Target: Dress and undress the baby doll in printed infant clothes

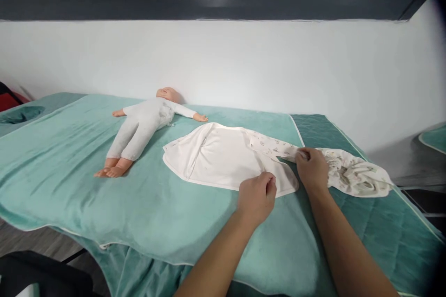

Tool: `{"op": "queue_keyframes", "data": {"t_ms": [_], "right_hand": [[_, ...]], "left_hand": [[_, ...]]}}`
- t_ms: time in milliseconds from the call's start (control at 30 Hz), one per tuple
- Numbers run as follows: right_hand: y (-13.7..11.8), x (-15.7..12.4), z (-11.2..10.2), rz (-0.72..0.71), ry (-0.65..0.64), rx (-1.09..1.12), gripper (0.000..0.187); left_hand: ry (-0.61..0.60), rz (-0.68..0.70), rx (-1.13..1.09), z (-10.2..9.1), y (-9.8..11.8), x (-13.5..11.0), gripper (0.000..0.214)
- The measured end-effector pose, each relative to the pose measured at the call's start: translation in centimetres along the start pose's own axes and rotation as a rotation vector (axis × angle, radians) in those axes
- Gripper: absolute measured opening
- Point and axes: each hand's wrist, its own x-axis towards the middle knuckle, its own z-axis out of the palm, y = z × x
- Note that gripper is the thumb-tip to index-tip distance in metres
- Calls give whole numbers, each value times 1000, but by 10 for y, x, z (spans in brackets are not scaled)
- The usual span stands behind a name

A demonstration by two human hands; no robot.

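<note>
A white baby shirt point(223, 155) lies spread out on the bed, its plain side up, with a small-print sleeve point(270, 145) stretched to the right. My right hand point(312, 169) pinches the end of that sleeve. Over the shirt's lower edge, my left hand point(257, 197) is closed with the fingers curled in; whatever is between them is hidden. Just right of my right hand sits a bunched printed cloth point(358, 174). Beyond the shirt to the left, a baby doll point(139, 125) in a white suit lies on its back, arms spread.
A light green blanket point(87, 204) covers the bed, with a darker quilted cover point(376, 241) at the right. A white wall point(223, 65) runs along the back beneath a dark window frame point(244, 7). A black object point(45, 274) stands at the lower left.
</note>
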Motion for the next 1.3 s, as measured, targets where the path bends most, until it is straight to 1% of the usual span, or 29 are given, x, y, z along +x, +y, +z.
{"op": "queue_keyframes", "data": {"t_ms": [67,133,233,300,367,467,533,633,733,800,867,967,1033,1067,1100,1133,1167,1233,1300], "right_hand": [[9,1,-7,83,22,-46,26],[13,1,-13,150,-8,-89,31],[13,0,-18,215,-48,-154,39],[13,-1,-18,221,-84,-151,40],[14,-1,-18,207,-107,-79,39],[16,0,-15,215,-89,69,42],[17,1,-14,237,-85,110,45],[14,1,-12,245,-106,143,49],[12,1,-12,221,-147,234,51],[13,0,-11,211,-134,253,49],[14,0,-12,204,-83,197,48],[14,-2,-13,133,42,64,48],[7,-6,-14,34,133,15,47],[2,-9,-15,-27,159,16,45],[-5,-12,-14,-101,150,30,42],[-14,-16,-13,-187,109,55,40],[-23,-19,-11,-280,39,80,38],[-41,-25,-5,-426,-127,88,39],[-56,-24,4,-482,-259,14,41]], "left_hand": [[-1,-8,-2,0,0,0,26],[3,-11,-5,0,0,0,27],[9,-16,-16,0,0,0,27],[19,-20,-18,0,0,0,27],[26,-22,-10,0,0,0,26],[27,-30,7,2,-1,1,26],[31,-27,9,4,-2,1,25],[45,-17,0,4,-2,2,24],[47,-18,-10,3,-1,2,24],[43,-24,-15,2,-1,2,24],[45,-29,-20,2,-1,1,24],[53,-28,-28,3,-1,1,23],[60,-29,-39,3,-1,1,23],[63,-33,-49,3,-1,0,23],[66,-36,-62,3,-1,0,23],[69,-39,-77,2,-1,0,23],[75,-39,-94,2,-1,-1,23],[99,-34,-133,-1,0,-3,22],[133,-33,-174,-6,-1,-7,21]]}}
